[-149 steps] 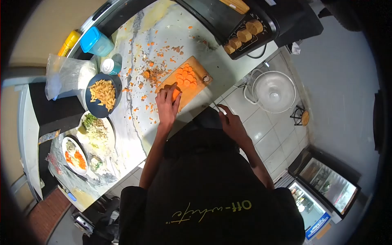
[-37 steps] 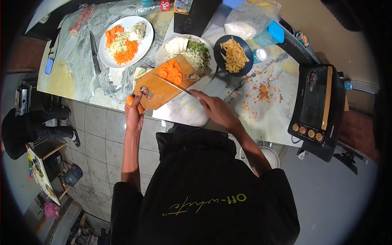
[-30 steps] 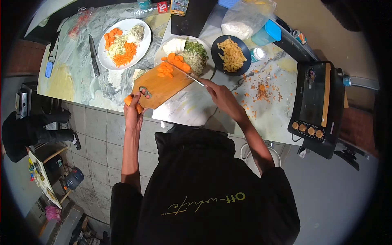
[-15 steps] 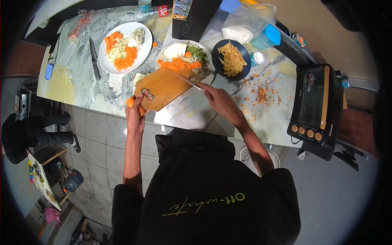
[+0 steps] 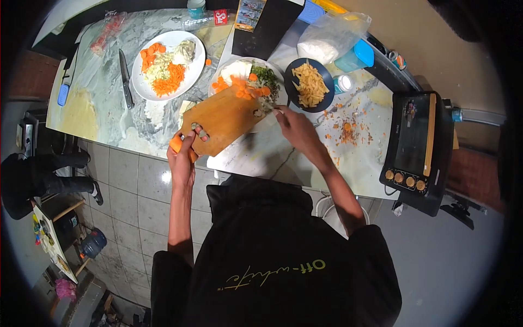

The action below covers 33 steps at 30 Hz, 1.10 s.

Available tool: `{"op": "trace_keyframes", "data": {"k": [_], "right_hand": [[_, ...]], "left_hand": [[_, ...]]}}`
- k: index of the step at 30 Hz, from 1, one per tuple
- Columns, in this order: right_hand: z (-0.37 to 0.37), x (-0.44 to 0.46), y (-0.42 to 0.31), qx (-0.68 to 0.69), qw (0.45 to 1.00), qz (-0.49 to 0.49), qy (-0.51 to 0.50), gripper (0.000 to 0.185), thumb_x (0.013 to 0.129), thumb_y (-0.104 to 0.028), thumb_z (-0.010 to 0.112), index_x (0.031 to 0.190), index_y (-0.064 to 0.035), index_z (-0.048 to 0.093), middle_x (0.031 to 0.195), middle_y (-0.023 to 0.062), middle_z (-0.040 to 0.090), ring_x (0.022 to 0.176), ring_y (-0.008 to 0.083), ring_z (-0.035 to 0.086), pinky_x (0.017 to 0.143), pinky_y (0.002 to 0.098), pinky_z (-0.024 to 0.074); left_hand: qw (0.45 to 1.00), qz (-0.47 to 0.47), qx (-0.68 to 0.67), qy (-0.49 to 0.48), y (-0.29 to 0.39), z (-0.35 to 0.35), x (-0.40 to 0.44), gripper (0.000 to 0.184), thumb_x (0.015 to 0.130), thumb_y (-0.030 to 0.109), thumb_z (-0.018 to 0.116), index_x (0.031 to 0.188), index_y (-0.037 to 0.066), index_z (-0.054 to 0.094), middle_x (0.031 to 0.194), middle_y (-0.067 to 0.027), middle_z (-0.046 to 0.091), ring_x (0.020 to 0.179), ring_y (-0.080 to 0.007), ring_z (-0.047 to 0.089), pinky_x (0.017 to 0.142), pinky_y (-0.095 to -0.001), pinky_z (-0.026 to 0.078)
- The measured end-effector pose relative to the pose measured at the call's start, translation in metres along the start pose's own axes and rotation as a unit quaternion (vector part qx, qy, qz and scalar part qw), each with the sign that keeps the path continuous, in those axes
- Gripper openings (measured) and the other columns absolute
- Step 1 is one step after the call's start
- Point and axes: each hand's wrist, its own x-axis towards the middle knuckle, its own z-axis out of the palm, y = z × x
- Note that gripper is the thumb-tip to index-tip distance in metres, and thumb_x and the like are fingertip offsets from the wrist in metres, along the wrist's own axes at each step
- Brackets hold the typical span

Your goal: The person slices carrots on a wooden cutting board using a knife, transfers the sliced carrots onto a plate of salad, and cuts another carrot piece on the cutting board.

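My left hand (image 5: 181, 159) grips the lower left end of a wooden cutting board (image 5: 222, 121), with a chunk of carrot (image 5: 175, 144) against the fingers. The board tilts up to a white plate (image 5: 216, 70) that holds something white, chopped greens and carrot slices. Sliced carrots (image 5: 245, 90) lie at the board's far edge and over the plate. Closed around a knife (image 5: 277, 110), my right hand (image 5: 298, 131) is by the board's right corner. The knife is mostly hidden and blurred.
Another white plate (image 5: 197, 79) holds grated and sliced carrot. Left of it lies a black-handled knife (image 5: 126, 82). A dark pan (image 5: 328, 82) has pale yellow pieces. Orange scraps (image 5: 347, 131) are scattered near a toaster oven (image 5: 411, 144). A person in dark clothes (image 5: 43, 177) is at far left.
Carrot slices have shifted at the board's far edge, over the plate. My right hand has moved slightly right and up with the knife, away from the board's surface.
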Motion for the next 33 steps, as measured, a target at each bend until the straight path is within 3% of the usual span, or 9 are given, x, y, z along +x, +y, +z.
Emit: {"op": "trace_keyframes", "data": {"k": [6,8,14,20,22,26,28,31,33], "right_hand": [[-0.035,0.02,0.002,-0.08,0.996,0.005,0.039,0.036,0.104,-0.036,0.063,0.106,-0.0001,0.063,0.072,0.0249,0.067,0.07,0.0433,0.07,0.063,0.0505,0.0514],[-0.037,0.014,0.0,0.034,0.998,-0.018,0.046,0.031,0.106,-0.031,0.061,0.115,-0.0006,0.062,0.068,0.0221,0.064,0.064,0.0407,0.068,0.059,0.0482,0.0482],[0.008,-0.065,0.004,0.103,0.993,0.057,0.008,0.03,0.106,-0.023,0.058,0.129,-0.0036,0.061,0.057,0.0168,0.052,0.051,0.035,0.059,0.054,0.0427,0.0441],[0.011,-0.063,-0.023,0.097,0.99,-0.057,-0.085,0.025,0.103,-0.024,0.062,0.118,-0.0053,0.068,0.065,0.0212,0.06,0.056,0.0376,0.062,0.055,0.0435,0.0458],[0.015,-0.039,0.0,0.092,0.989,-0.034,-0.11,0.025,0.103,-0.025,0.061,0.114,-0.0041,0.069,0.071,0.023,0.065,0.063,0.0418,0.065,0.059,0.048,0.0485],[-0.009,-0.009,0.023,-0.041,0.997,-0.041,-0.058,0.028,0.104,-0.028,0.056,0.11,-0.0042,0.069,0.077,0.0232,0.069,0.077,0.0449,0.069,0.067,0.0541,0.0508],[-0.02,-0.01,0.017,-0.023,0.999,-0.023,-0.039,0.028,0.103,-0.027,0.059,0.107,-0.0009,0.067,0.077,0.0239,0.069,0.078,0.0451,0.069,0.069,0.0535,0.0512],[-0.012,0.002,0.026,-0.02,0.991,-0.096,0.095,0.03,0.098,-0.025,0.066,0.101,0.005,0.064,0.077,0.0252,0.069,0.077,0.0464,0.069,0.069,0.0516,0.0521],[0.024,0.041,0.029,0.117,0.973,-0.122,0.156,0.03,0.097,-0.025,0.066,0.093,0.0045,0.064,0.073,0.0238,0.069,0.071,0.0422,0.071,0.065,0.0495,0.0514]], "left_hand": [[1.0,0.014,0.01,0.024,0.013,-0.01,-0.021,0.028,0.102,0.01,0.064,0.126,-0.003,0.062,0.107,-0.0072,0.072,0.088,-0.0162,0.071,0.074,-0.033,0.06],[0.999,0.017,0.025,0.045,0.017,-0.01,-0.028,0.027,0.101,0.01,0.065,0.125,-0.002,0.062,0.106,-0.0071,0.072,0.087,-0.0154,0.071,0.074,-0.0327,0.06],[0.998,0.01,-0.027,0.051,0.009,-0.022,-0.031,0.027,0.1,0.014,0.067,0.124,0.002,0.062,0.105,-0.0042,0.072,0.089,-0.014,0.071,0.075,-0.0329,0.06],[0.999,-0.024,-0.016,0.038,0.01,-0.023,-0.027,0.023,0.1,0.013,0.065,0.121,0.003,0.062,0.103,-0.0027,0.071,0.091,-0.0138,0.071,0.075,-0.0323,0.06],[0.999,-0.02,-0.007,0.026,0.013,-0.023,-0.028,0.022,0.101,0.013,0.064,0.12,0.003,0.063,0.103,-0.0029,0.071,0.091,-0.0136,0.071,0.074,-0.0312,0.059],[1.0,0.0,-0.008,0.005,0.019,-0.026,-0.037,0.021,0.102,0.014,0.062,0.119,0.003,0.063,0.103,-0.0036,0.071,0.091,-0.0133,0.071,0.07,-0.0284,0.058],[1.0,0.01,-0.011,0.016,0.02,-0.028,-0.042,0.021,0.102,0.014,0.062,0.119,0.003,0.063,0.103,-0.0037,0.07,0.091,-0.0133,0.071,0.069,-0.0281,0.057],[0.999,0.017,-0.01,0.038,0.02,-0.037,-0.051,0.022,0.102,0.015,0.063,0.12,0.002,0.063,0.105,-0.0039,0.07,0.092,-0.0136,0.071,0.07,-0.0292,0.058],[0.999,0.018,-0.008,0.049,0.018,-0.044,-0.057,0.023,0.101,0.016,0.063,0.12,0.002,0.063,0.105,-0.0041,0.07,0.092,-0.0138,0.071,0.073,-0.0306,0.059]]}}
